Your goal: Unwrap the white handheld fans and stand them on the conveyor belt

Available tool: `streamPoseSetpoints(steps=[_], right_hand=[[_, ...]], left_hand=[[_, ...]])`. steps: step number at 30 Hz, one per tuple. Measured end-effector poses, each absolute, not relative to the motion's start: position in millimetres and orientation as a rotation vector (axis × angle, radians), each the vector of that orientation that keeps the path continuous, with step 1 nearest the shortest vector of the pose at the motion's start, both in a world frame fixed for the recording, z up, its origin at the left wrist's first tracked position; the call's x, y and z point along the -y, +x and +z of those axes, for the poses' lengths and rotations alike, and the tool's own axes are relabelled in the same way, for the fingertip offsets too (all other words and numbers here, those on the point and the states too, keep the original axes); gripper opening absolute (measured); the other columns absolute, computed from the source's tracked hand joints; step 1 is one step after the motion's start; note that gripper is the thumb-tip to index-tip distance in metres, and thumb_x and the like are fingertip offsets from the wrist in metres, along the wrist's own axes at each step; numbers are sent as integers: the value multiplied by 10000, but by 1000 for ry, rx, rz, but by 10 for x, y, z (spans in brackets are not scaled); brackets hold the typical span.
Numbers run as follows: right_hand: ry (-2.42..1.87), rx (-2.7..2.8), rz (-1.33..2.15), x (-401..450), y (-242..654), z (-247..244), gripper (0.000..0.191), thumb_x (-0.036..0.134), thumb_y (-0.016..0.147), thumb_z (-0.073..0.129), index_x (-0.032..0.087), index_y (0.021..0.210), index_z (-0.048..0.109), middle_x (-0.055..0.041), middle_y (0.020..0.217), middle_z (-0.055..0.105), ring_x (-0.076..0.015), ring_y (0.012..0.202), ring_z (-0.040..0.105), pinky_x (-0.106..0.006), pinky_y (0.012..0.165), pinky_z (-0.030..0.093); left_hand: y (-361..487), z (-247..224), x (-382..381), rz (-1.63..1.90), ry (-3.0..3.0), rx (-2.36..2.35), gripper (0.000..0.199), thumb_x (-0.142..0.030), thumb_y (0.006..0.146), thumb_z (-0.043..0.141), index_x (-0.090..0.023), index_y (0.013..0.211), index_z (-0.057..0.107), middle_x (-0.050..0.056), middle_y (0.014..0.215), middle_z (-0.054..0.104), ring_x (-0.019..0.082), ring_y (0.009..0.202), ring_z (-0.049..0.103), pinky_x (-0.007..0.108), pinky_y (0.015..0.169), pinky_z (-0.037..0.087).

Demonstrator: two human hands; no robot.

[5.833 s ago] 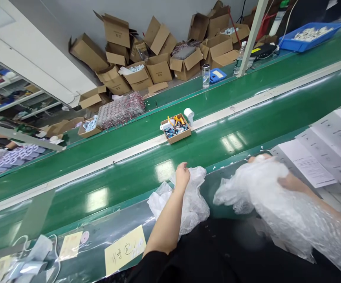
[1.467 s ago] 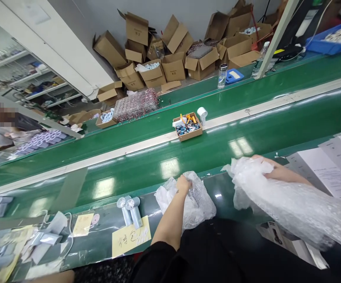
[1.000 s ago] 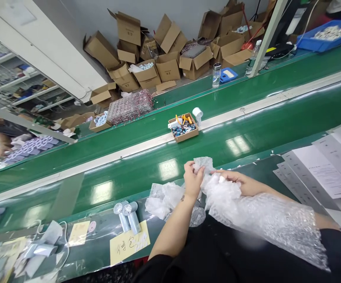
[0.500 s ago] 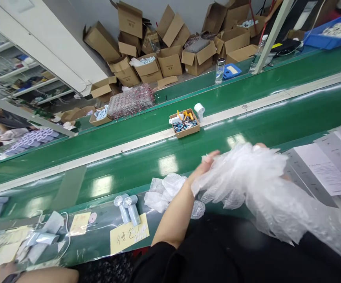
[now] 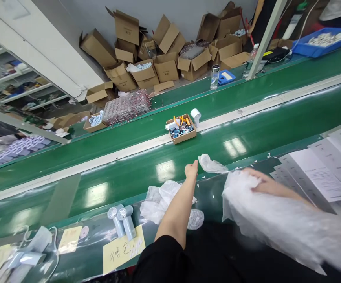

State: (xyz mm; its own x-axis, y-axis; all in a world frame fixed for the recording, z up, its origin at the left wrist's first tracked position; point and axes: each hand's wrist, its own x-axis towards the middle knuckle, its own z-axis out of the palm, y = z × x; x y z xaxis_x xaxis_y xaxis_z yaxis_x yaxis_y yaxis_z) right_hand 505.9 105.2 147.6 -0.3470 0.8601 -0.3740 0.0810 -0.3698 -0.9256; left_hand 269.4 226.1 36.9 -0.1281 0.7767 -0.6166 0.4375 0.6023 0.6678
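Observation:
My right hand (image 5: 266, 184) grips a large bundle of white translucent plastic bags (image 5: 276, 222), which hangs over my lap and blurs at its lower right. My left hand (image 5: 191, 170) reaches out over the near edge of the green belt, its fingers curled in and the thumb up. Just right of that thumb is a single crumpled plastic bag (image 5: 213, 165); whether the fingers pinch anything is hidden. More crumpled bags (image 5: 161, 200) lie beside my left forearm. Two light-blue handheld fans (image 5: 126, 222) rest on a handwritten yellow paper (image 5: 120, 257).
Printed sheets (image 5: 320, 175) lie at the right. Across the green belt (image 5: 135, 169), a small carton (image 5: 185, 137) of parts and pliers stands by a white cup-like piece (image 5: 195, 117). Beyond are a bottle (image 5: 214, 77), a blue tray (image 5: 314, 49) and several cartons. People are partly visible at far left and top right.
My left hand has come away from the bundle toward the left. The right hand has drawn the bundle lower. One bag now shows apart between them. A watch-wearing arm at lower left has left view.

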Motion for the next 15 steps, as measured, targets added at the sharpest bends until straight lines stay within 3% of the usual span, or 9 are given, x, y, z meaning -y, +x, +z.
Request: streamPoseSetpoints(steps=[4,8,10,12,14,15], right_hand=[[-1222,1406,1960,-1029,4922,1321,261,265,690,690,192,897,549,11,828,571,-147,747,561,-265,666,439],[-1093,1419,1966,-1075,4862,1399,277,310,707,685,195,923,555,-34,965,569,-176,861,567,-318,761,448],[-1053,1411,1861,-1147,4888,1484,252,331,725,671,202,920,578,-88,1213,488,-235,1065,517,-368,863,420],[-1053,1375,1701,-1254,4912,1531,205,360,740,654,214,874,603,-79,1425,279,-283,1240,382,-389,932,373],[-1064,1301,1557,-1374,4910,1517,211,403,735,649,226,841,604,-49,1469,200,-292,1282,324,-383,942,356],[-1067,1271,1516,-1429,4901,1494,246,433,718,658,227,836,595,-62,1430,274,-287,1242,371,-375,921,366]], left_hand=[[3012,270,-2395,387,1089,-1811,193,-281,604,702,-153,630,561,159,846,631,298,958,586,346,795,434],[3128,303,-2310,516,1208,-1737,29,-173,714,554,-173,724,527,50,858,607,188,909,569,287,804,424],[3089,401,-2226,619,1255,-1645,46,-171,766,492,-182,808,505,1,825,581,138,825,559,253,764,428],[3019,559,-2109,784,1300,-1462,106,-186,785,487,-189,891,484,-13,824,566,117,770,546,240,737,430],[2934,760,-1975,916,1378,-1218,214,-185,773,522,-196,982,478,6,902,571,123,807,550,251,762,432],[2886,866,-1911,932,1435,-1091,275,-173,764,537,-201,1030,478,22,960,574,133,854,555,261,792,431]])
